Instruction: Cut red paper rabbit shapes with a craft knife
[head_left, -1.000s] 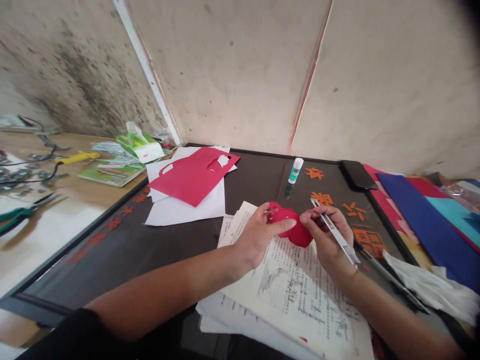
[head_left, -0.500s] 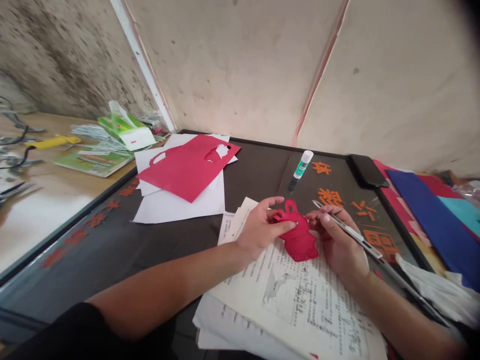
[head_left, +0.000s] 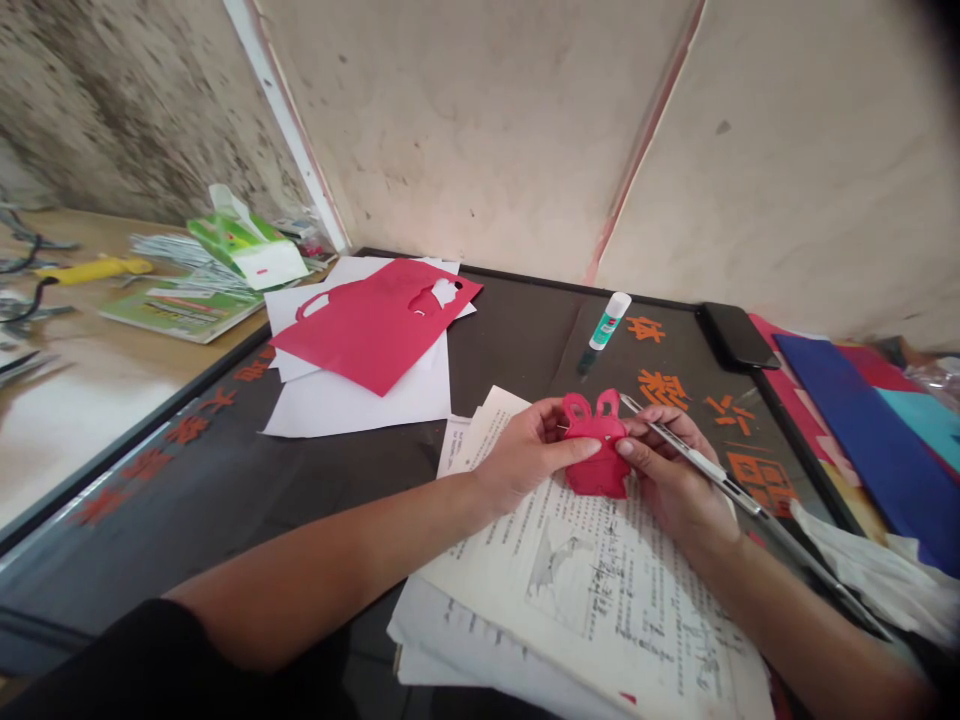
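Note:
A red paper cutout [head_left: 598, 470] with two looped ears is held up over the printed sheets [head_left: 525, 580]. My left hand [head_left: 529, 450] pinches its left side, thumb across the front and fingers behind. At its right edge, the thumb of my right hand [head_left: 679, 470] presses the paper. That same hand also keeps a slim silver craft knife [head_left: 709, 467] between its fingers, the pointed tip aimed up and left beside the right ear. The fingertips behind the cutout are hidden.
A glue stick [head_left: 610, 321] stands beyond my hands, near a black phone [head_left: 739, 336]. Red paper with cut-out holes [head_left: 367, 340] lies on white sheets [head_left: 360, 410] to the left. Coloured paper [head_left: 862, 430] and a crumpled white tissue [head_left: 870, 560] are at right.
The cutout has turned more upright and its two ears now stand apart. My right thumb has come onto its right edge; the knife stays in that hand.

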